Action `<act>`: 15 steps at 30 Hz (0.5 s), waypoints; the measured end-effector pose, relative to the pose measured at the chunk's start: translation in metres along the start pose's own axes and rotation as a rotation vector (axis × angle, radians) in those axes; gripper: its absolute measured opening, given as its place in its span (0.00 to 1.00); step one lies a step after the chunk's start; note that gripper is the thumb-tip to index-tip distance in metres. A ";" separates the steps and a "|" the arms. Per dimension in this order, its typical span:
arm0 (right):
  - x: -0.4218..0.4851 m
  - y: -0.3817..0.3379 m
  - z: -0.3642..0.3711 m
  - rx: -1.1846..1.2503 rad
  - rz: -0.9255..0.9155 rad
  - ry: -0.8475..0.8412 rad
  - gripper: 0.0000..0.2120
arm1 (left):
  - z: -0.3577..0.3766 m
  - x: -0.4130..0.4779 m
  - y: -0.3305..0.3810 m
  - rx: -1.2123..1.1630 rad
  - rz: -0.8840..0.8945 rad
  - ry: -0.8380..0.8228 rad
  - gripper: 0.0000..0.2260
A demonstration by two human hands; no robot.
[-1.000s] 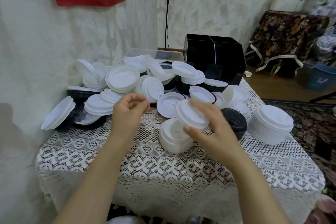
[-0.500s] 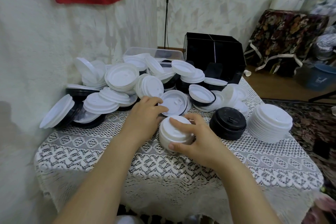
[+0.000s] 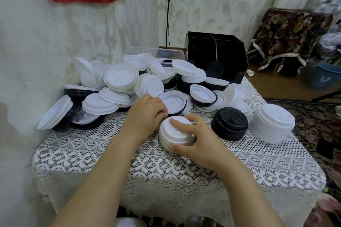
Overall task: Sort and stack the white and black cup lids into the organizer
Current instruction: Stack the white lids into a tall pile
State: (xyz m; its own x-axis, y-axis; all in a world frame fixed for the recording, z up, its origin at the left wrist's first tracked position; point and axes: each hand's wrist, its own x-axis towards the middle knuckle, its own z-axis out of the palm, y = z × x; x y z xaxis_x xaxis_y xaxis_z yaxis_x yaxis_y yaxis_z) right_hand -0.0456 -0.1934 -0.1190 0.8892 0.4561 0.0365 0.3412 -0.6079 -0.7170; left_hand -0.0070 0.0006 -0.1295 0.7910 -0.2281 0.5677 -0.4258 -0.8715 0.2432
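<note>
A short stack of small white lids (image 3: 170, 137) stands on the lace cloth in front of me. My right hand (image 3: 199, 140) grips it, fingers over the top and thumb against its front side. My left hand (image 3: 147, 115) touches the stack's left rim with curled fingers. Right of it stands a stack of black lids (image 3: 229, 123), then a taller stack of white lids (image 3: 273, 123). A loose heap of white and black lids (image 3: 121, 86) fills the back left. The black organizer (image 3: 215, 55) stands behind the heap.
A clear plastic bin (image 3: 155, 53) sits behind the heap by the wall. The table (image 3: 88, 155) has a lace cloth and its front edge is close to me. A wall runs along the left. A blue bucket (image 3: 324, 77) stands on the floor at right.
My right hand brought a white lid down onto the small stack and now holds the stack. My left hand moved right and down to the stack's left rim.
</note>
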 end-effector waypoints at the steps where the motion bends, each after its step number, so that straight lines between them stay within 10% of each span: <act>1: 0.000 0.001 0.000 0.001 -0.001 -0.001 0.30 | -0.001 0.000 -0.001 -0.045 -0.028 0.025 0.03; 15: 0.002 0.000 -0.002 0.129 -0.095 0.209 0.32 | -0.039 -0.001 0.017 -1.189 -0.685 0.474 0.05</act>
State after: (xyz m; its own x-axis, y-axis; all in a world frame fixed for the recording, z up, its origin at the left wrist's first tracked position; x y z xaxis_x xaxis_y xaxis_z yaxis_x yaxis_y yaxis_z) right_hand -0.0430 -0.1941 -0.1172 0.9033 0.3547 0.2414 0.3964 -0.4749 -0.7857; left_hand -0.0321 0.0028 -0.0948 0.8687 0.4442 0.2191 -0.3233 0.1735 0.9303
